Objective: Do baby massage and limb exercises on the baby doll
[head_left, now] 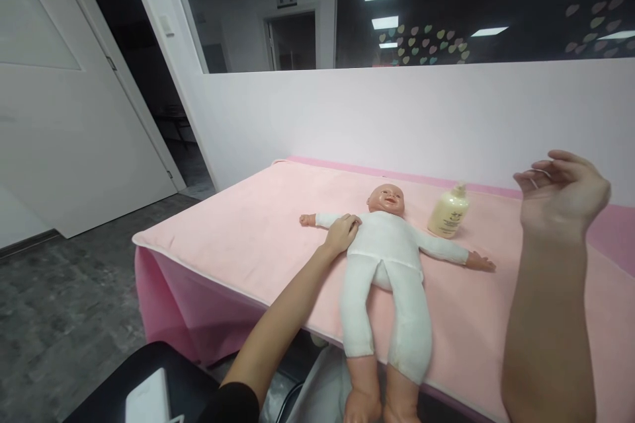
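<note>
A baby doll [384, 241] in a white cloth suit lies on its back on the pink-covered table, arms spread and legs hanging over the near edge. My left hand [343, 232] rests at the doll's shoulder on the left side, its fingers bent over the upper arm by the chest. Raised at the right, my right hand [565, 188] holds nothing; the palm is turned up and the fingers are loosely curved and apart. Between the doll's head and my right hand stands a pale yellow pump bottle [448, 213], touched by neither hand.
A pink cloth [238, 225] covers the table, which stands against a white wall [372, 115] with a dark window above. At the lower left, a white device [149, 400] lies on a black chair seat [171, 360]. A door [79, 119] stands ajar at the left.
</note>
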`<state>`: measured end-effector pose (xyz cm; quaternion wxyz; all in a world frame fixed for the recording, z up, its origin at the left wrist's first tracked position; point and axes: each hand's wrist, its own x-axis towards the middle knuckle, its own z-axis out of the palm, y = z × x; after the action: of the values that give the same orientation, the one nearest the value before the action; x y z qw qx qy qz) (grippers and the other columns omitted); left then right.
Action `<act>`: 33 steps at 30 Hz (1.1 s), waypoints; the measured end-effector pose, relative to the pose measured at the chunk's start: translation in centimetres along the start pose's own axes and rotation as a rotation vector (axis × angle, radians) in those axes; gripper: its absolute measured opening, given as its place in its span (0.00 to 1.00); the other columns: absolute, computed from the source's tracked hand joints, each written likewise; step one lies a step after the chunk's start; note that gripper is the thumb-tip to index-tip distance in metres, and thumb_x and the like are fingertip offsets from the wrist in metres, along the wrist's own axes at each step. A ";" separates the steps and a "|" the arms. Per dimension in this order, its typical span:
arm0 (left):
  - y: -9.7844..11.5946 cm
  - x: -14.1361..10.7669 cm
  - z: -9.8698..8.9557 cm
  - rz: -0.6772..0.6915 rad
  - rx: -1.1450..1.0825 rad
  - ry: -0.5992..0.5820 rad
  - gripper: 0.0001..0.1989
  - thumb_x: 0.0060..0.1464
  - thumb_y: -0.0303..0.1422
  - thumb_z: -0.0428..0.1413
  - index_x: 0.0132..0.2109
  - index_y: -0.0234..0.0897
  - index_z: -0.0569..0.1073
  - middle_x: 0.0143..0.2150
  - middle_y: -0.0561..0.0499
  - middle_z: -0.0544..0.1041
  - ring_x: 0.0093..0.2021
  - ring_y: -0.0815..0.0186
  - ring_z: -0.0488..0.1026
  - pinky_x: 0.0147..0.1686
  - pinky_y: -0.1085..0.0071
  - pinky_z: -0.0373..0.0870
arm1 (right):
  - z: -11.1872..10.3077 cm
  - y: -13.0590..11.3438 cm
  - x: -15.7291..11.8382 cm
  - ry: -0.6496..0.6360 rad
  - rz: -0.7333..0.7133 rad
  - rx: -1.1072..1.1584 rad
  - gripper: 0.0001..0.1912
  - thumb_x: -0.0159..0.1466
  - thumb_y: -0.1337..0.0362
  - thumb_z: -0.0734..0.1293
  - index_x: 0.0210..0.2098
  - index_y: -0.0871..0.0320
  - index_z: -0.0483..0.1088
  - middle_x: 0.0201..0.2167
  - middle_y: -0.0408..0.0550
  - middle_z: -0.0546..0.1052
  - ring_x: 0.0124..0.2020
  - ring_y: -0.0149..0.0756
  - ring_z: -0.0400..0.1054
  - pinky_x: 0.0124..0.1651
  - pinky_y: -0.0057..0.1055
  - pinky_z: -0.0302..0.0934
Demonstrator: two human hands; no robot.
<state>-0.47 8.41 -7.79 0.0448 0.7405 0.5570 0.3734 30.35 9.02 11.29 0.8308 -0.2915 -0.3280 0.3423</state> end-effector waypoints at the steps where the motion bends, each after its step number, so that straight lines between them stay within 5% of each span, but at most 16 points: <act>1: 0.0 0.0 0.0 0.000 0.001 -0.002 0.13 0.59 0.29 0.42 0.42 0.37 0.71 0.41 0.47 0.75 0.42 0.64 0.71 0.46 0.65 0.68 | -0.1 0.0 0.1 0.006 0.013 -0.004 0.11 0.46 0.75 0.58 0.26 0.59 0.68 0.20 0.43 0.65 0.21 0.28 0.61 0.28 0.30 0.59; 6: 0.1 0.0 -0.1 -0.001 0.003 -0.011 0.13 0.59 0.29 0.42 0.42 0.36 0.71 0.41 0.46 0.75 0.42 0.63 0.71 0.46 0.65 0.68 | -0.5 0.1 0.2 -0.040 0.000 -0.077 0.09 0.48 0.74 0.58 0.26 0.59 0.67 0.21 0.43 0.64 0.22 0.27 0.62 0.29 0.29 0.61; 10: 0.1 0.1 -0.1 -0.012 0.007 -0.015 0.13 0.59 0.29 0.43 0.42 0.37 0.71 0.41 0.47 0.75 0.42 0.64 0.71 0.47 0.65 0.68 | -0.8 0.6 -0.5 -0.491 -0.019 -0.534 0.10 0.54 0.66 0.63 0.35 0.60 0.71 0.26 0.48 0.72 0.27 0.32 0.68 0.34 0.33 0.67; 14: 0.1 0.1 -0.1 -0.014 0.003 -0.010 0.13 0.59 0.30 0.42 0.42 0.37 0.71 0.41 0.47 0.75 0.42 0.64 0.71 0.46 0.66 0.68 | -1.3 3.6 -1.0 -0.983 0.285 -1.196 0.24 0.55 0.57 0.68 0.50 0.56 0.69 0.35 0.52 0.75 0.31 0.38 0.72 0.33 0.36 0.69; 19: 0.4 0.2 -0.4 -0.029 0.013 -0.026 0.13 0.58 0.29 0.43 0.42 0.37 0.71 0.41 0.47 0.75 0.42 0.64 0.71 0.46 0.66 0.67 | -1.8 9.2 -1.4 -1.100 0.572 -1.601 0.47 0.48 0.68 0.71 0.64 0.59 0.50 0.27 0.49 0.74 0.23 0.41 0.71 0.27 0.39 0.68; 22: 0.6 0.2 -0.6 -0.060 0.008 -0.056 0.13 0.59 0.31 0.42 0.43 0.37 0.71 0.40 0.47 0.76 0.41 0.63 0.72 0.45 0.67 0.67 | -1.7 11.2 -2.3 -1.206 0.651 -1.629 0.49 0.46 0.71 0.70 0.64 0.59 0.48 0.25 0.46 0.74 0.24 0.41 0.72 0.28 0.38 0.67; 29: 1.1 -0.4 -1.2 -0.184 -0.073 -0.154 0.23 0.58 0.50 0.42 0.51 0.40 0.67 0.28 0.53 0.75 0.32 0.63 0.72 0.35 0.69 0.65 | -1.6 13.4 -4.3 -1.398 0.534 -1.793 0.29 0.49 0.75 0.63 0.52 0.68 0.61 0.24 0.50 0.74 0.25 0.41 0.71 0.29 0.33 0.65; 33: 0.9 -0.6 -1.2 -0.203 -0.111 -0.164 0.25 0.56 0.51 0.45 0.53 0.42 0.67 0.26 0.55 0.73 0.32 0.64 0.71 0.35 0.70 0.65 | -3.8 14.7 -6.5 -1.310 0.128 -1.928 0.25 0.58 0.73 0.57 0.56 0.69 0.58 0.42 0.64 0.73 0.37 0.46 0.72 0.39 0.37 0.63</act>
<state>-0.48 7.15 -6.80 0.1686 0.7045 0.6021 0.3356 24.02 11.87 -3.70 -0.0817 -0.5854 -0.8028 0.0777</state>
